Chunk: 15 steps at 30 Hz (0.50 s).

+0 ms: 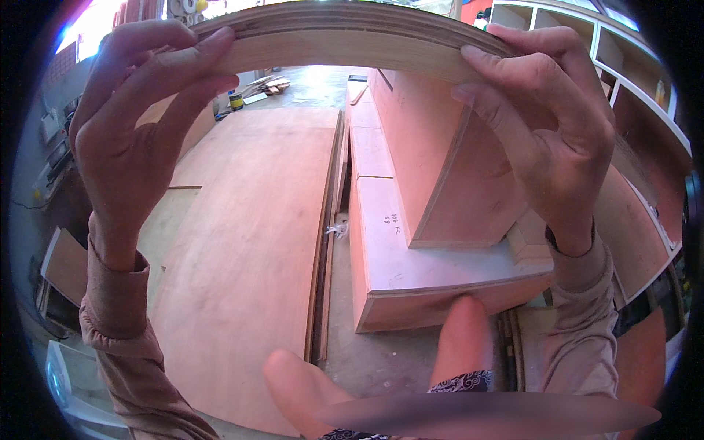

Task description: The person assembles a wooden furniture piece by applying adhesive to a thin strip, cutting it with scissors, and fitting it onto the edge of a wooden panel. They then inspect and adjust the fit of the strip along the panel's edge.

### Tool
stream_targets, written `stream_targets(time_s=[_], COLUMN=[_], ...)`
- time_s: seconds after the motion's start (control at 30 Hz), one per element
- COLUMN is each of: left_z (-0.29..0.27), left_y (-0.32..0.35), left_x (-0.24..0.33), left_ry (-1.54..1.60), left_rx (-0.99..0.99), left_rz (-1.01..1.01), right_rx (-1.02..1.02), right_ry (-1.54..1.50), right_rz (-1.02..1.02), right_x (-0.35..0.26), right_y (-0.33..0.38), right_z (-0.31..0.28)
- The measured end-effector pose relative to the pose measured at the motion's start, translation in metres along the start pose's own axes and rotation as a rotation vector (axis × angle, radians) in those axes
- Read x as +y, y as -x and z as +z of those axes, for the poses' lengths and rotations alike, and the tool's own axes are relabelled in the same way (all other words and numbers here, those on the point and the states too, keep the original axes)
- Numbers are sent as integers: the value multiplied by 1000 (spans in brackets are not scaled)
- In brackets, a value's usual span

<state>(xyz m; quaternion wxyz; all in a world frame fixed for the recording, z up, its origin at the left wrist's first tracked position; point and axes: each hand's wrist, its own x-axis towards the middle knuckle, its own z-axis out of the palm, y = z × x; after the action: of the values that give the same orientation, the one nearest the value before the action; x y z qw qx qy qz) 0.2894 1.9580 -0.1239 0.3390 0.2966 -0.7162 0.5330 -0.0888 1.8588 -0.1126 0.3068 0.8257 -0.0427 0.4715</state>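
Observation:
A long, narrow plywood strip (345, 48), with layered edges showing, spans the top of the view and looks bowed there. My left hand (147, 110) grips its left end between fingers and thumb. Near the other end, my right hand (550, 125) pinches the strip the same way. Both arms are raised, so the strip is held up above the wooden pieces below. The outer ends of the strip are partly hidden by my fingers.
Large plywood sheets (249, 220) lie stacked on the left. At the centre right, a tall wooden box (455, 169) stands on a low, white-topped wooden base (411, 271), close to my knees. White-edged shelving (612, 44) rises at right. Scrap wood (275, 86) and a small tin (235, 100) sit farther off.

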Motion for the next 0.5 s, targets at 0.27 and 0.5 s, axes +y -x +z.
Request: stream_targets(time_s=[0.27,0.5], left_z=[5,7], left_y=[0,3], left_x=[5,22], left_ry=[62,-73], left_rx=[42,117], left_rz=[-30,-122], right_rx=[-14,24], right_ry=[15,13], right_rz=[11,18], right_x=[-3,-8], right_y=[-1,-2], right_z=[-2,0])
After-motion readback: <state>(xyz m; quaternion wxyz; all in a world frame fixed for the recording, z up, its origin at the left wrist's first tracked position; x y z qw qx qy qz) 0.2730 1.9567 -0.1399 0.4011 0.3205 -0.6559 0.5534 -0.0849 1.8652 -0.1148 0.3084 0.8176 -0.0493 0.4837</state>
